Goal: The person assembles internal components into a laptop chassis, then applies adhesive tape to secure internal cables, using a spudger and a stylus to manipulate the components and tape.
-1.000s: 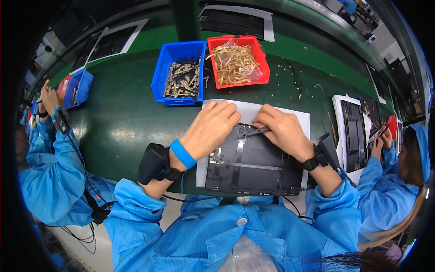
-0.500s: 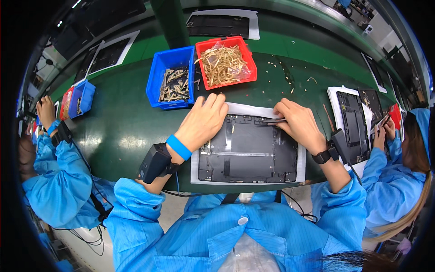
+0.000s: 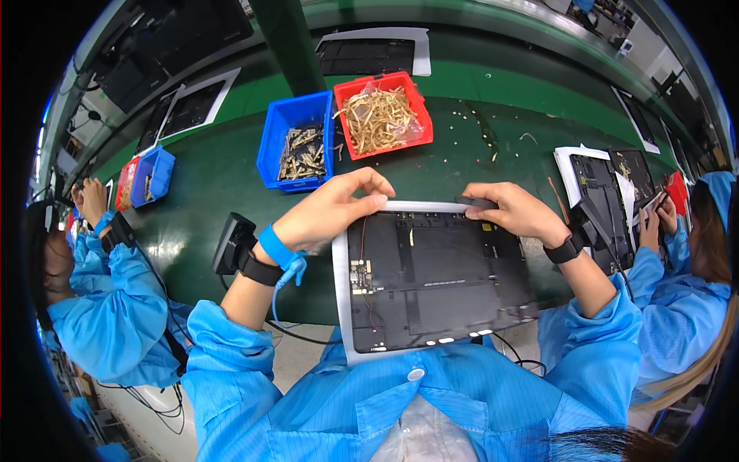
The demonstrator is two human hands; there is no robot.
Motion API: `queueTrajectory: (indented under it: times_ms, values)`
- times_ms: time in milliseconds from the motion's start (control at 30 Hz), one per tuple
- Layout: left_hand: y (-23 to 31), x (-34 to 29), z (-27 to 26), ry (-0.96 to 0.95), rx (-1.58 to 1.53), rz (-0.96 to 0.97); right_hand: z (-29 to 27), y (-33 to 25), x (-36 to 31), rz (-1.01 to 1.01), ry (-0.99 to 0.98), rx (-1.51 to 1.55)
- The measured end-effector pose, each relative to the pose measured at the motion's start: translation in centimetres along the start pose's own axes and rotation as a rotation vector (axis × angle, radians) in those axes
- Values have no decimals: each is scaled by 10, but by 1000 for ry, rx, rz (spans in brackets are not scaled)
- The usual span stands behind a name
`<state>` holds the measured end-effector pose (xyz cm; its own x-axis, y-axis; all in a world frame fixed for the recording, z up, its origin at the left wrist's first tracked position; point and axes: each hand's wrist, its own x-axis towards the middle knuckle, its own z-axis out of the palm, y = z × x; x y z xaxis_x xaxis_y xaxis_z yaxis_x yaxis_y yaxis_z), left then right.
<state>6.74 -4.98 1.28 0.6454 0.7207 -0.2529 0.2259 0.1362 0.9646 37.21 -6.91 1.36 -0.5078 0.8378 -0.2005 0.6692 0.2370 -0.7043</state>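
Note:
A black flat device housing (image 3: 443, 286), fitted with thin wires and a small circuit board (image 3: 360, 277) on its left side, lies in front of me. Beneath it shows a white sheet (image 3: 344, 308). The housing's near edge reaches past the table front toward my jacket. My left hand (image 3: 339, 204), with a blue wrist strap (image 3: 273, 245), pinches the far edge near the left corner. At the far right, the thumb and fingers of my right hand (image 3: 512, 209) close on that same edge. A dark slim piece, perhaps tweezers, shows by the right fingertips; its outline is unclear.
A blue bin (image 3: 296, 146) of small strips and a red bin (image 3: 385, 115) of tan ribbon scraps stand beyond the housing. Small bits litter the green table (image 3: 208, 215). Co-workers sit on both sides; another black housing (image 3: 596, 192) lies at right.
The housing has come toward me and looks tilted. My left hand has shifted slightly left and down to its far edge. My right hand, earlier holding dark tweezers over it, now grips the edge.

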Motion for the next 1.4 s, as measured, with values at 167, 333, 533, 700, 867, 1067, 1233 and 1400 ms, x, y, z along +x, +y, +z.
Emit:
queueTrajectory:
  times_ms: [167,333,533,700,867,1067,1233,1400]
  values:
    - [-7,-2,-2,12,-264,-23,-6,8,-7,56,-162,202]
    - [-9,-9,4,16,-333,13,-2,-4,-14,68,-145,211]
    - [-12,-16,7,26,-374,-3,3,-7,-17,-29,-70,127]
    - [-11,-19,7,34,-355,-14,3,-10,-19,-32,-75,99]
    - [-13,-17,7,30,-359,-14,2,-11,-19,-37,-75,67]
    - [-17,-14,7,11,-353,2,3,-10,-19,-57,-60,24]
    - [-11,-14,8,45,-266,46,3,-9,-18,-19,-46,-4]
    - [-4,-19,19,209,597,474,8,-10,-19,-94,75,-117]
